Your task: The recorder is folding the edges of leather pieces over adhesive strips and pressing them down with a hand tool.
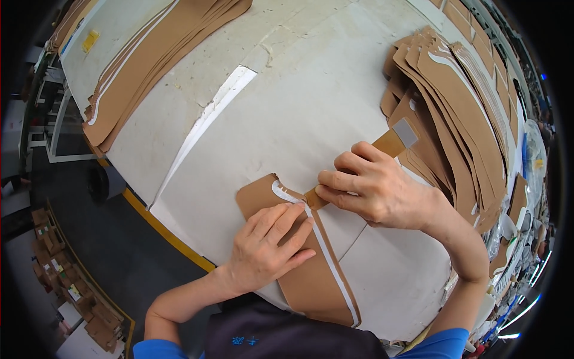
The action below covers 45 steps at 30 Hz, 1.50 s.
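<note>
I have a brown panel [311,287] lying aslant at the table's near edge, its lower end by the dark apron [287,338]. A white border [333,267] runs along the panel's right side and bends round its upper end. My left hand [263,245] lies over the panel, fingers extended and nearly together, pressing on it without gripping anything. My right hand [382,191] is closed, fingers curled round a tan flat tool [387,142] whose lower end meets the white border just beside my left fingertips; its grey-patched upper end points to the table's far right. Beyond, on the table [287,119], a tapering white strip [212,116] runs down toward the left edge. One stack of brown pieces [149,66] fills the far left, overhanging that edge; another fanned pile [460,119] lies along the right edge. A small yellow item [91,40] sits near the far left corner.
</note>
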{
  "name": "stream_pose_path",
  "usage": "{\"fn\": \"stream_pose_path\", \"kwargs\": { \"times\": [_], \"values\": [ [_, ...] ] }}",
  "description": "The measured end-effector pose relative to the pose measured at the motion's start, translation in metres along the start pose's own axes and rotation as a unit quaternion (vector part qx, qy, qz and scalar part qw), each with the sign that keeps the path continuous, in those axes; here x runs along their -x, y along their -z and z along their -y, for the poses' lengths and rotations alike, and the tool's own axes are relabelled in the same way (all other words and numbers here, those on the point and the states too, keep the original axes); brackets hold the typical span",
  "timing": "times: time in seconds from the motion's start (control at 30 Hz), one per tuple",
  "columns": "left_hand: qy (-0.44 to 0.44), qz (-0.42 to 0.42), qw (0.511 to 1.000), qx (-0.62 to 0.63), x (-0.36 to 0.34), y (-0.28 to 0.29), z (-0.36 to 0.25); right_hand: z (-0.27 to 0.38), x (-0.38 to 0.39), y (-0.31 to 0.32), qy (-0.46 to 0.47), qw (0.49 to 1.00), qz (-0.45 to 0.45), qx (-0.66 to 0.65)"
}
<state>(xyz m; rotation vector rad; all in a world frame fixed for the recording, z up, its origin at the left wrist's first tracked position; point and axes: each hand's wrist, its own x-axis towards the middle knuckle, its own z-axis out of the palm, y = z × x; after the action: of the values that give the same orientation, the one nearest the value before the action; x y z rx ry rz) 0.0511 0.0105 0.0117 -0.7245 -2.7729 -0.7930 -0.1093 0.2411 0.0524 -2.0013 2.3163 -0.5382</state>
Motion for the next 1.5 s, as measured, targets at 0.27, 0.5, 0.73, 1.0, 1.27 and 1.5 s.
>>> {"fn": "stream_pose_path", "kwargs": {
  "times": [0.27, 0.5, 0.73, 1.0, 1.27, 1.5],
  "values": [
    [0.005, 0.007, 1.0, 0.004, 0.0, 0.002, 0.001, -0.009, -0.01, -0.002, 0.019, 1.0, 0.003, -0.01],
    [0.008, 0.007, 1.0, 0.01, -0.001, 0.002, 0.001, -0.019, -0.024, -0.004, 0.05, 0.998, 0.006, -0.022],
    [0.003, 0.008, 1.0, 0.021, -0.001, 0.002, 0.0, -0.021, -0.035, 0.001, 0.061, 0.998, 0.022, -0.027],
    [-0.009, -0.001, 1.0, 0.011, -0.011, 0.015, 0.018, 0.028, 0.038, 0.035, -0.226, 0.968, -0.086, -0.06],
    [-0.093, 0.002, 0.994, -0.05, -0.003, 0.003, 0.024, 0.17, 0.173, -0.004, -0.492, 0.845, -0.198, -0.069],
    [-0.155, -0.022, 0.986, -0.063, -0.003, 0.001, 0.025, 0.257, 0.23, -0.027, -0.597, 0.751, -0.283, 0.001]
  ]
}}
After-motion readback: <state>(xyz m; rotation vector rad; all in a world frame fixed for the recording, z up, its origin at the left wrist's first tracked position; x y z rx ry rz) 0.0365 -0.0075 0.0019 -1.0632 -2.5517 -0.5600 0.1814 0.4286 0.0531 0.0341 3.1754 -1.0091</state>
